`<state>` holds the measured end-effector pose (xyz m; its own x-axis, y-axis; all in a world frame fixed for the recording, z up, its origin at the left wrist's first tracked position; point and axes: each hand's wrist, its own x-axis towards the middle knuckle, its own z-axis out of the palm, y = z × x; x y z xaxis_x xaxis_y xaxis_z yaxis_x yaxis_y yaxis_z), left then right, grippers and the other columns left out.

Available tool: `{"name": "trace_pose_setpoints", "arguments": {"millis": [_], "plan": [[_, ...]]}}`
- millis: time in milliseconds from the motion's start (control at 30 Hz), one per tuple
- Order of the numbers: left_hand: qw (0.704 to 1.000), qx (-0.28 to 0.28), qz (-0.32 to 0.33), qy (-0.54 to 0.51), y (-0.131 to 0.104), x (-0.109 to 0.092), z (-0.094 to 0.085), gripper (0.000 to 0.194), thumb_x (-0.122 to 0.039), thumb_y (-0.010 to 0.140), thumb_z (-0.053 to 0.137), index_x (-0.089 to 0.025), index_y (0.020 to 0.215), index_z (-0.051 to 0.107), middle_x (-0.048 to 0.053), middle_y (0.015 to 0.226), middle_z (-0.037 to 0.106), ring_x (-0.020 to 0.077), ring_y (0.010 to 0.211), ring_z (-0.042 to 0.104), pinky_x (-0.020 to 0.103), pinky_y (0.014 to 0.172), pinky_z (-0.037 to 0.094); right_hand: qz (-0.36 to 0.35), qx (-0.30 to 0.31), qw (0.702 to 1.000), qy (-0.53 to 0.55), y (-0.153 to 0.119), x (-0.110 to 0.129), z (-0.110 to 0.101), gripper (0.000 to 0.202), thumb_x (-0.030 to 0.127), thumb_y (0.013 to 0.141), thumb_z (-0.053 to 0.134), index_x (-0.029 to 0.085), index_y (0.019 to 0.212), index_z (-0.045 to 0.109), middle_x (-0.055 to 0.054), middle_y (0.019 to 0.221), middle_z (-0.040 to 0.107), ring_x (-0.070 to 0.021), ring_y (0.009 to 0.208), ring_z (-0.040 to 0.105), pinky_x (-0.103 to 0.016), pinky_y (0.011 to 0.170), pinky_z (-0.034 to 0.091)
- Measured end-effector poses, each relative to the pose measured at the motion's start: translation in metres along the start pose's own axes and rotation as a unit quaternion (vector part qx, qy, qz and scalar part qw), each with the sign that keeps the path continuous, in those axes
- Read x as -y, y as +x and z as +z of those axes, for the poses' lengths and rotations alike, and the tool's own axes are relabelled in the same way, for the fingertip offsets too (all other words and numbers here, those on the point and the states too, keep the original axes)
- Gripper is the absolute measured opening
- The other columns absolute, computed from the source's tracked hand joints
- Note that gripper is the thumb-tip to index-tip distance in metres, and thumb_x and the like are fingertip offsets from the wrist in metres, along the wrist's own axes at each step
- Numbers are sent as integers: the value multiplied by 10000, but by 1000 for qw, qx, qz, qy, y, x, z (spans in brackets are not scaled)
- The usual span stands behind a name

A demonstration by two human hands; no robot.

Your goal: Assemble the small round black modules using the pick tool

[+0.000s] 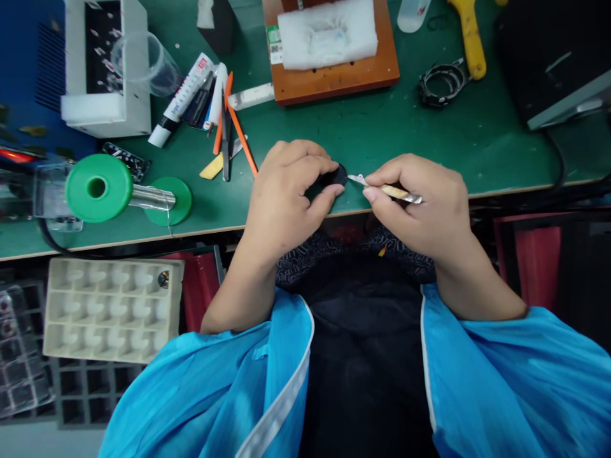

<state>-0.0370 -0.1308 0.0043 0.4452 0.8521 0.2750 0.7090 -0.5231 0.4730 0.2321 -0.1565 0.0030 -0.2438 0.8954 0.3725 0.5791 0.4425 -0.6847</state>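
Observation:
Near the front edge of the green workbench [305,137], my left hand [289,191] is closed around a small round black part [340,175], gripping it between thumb and fingers. My fingers hide much of that part. In my right hand [420,197] is a slim craft knife [395,192], pinched between thumb and forefinger, with a tan wrapped handle. Its pale pointed blade faces left, close to the rim of the black part. Whether the tip touches the rim I cannot tell. A tiny light ring-shaped bit sits by the blade.
An orange-brown fixture [334,83] with white foam stands at the back. Left are a marker [184,95], tweezers [226,146], orange sticks and a green solder spool [98,187]. A black ring-shaped frame [442,84] and a yellow-handled tool [470,41] lie right. A cream compartment tray [112,312] sits below.

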Motion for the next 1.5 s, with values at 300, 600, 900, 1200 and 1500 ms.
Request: {"name": "trace_pose_setpoints", "arguments": {"millis": [300,600,900,1200,1500], "plan": [[1000,-4,-9,-2,0,1,2,150,-390,1251,781,-315,1350,865,74,1486,913,391,1435,841,692,1297,667,10,-6,1000,-21,-2,3,3,150,397,1167,746,346,1068,847,-76,1145,968,-350,1022,893,-548,959,728],[999,28,-44,-13,0,0,1,205,-432,1280,722,-342,1376,879,80,1509,891,407,1493,810,728,1343,652,11,43,999,29,7,5,0,144,261,1140,721,347,1034,765,-75,1219,949,-391,1284,916,-623,1131,732],[998,35,-42,-21,5,-2,-2,183,-376,1280,710,-341,1326,884,74,1484,896,382,1469,814,717,1352,654,-25,18,999,40,9,6,2,199,217,1137,717,344,985,703,-85,1156,943,-385,1203,936,-614,1065,728],[999,-13,-9,-44,4,8,7,160,-341,1231,769,-351,1305,911,96,1416,919,404,1382,856,690,1255,696,-67,-14,997,39,10,-10,14,145,261,1137,724,350,1022,732,-54,1126,938,-366,1146,934,-592,1054,761],[998,-36,23,-47,4,17,12,145,-338,1223,804,-367,1311,915,89,1385,927,400,1344,871,647,1205,700,-93,-45,994,27,9,-17,20,155,221,1112,757,358,1047,722,-48,1128,920,-368,1130,927,-581,1020,758]]}}
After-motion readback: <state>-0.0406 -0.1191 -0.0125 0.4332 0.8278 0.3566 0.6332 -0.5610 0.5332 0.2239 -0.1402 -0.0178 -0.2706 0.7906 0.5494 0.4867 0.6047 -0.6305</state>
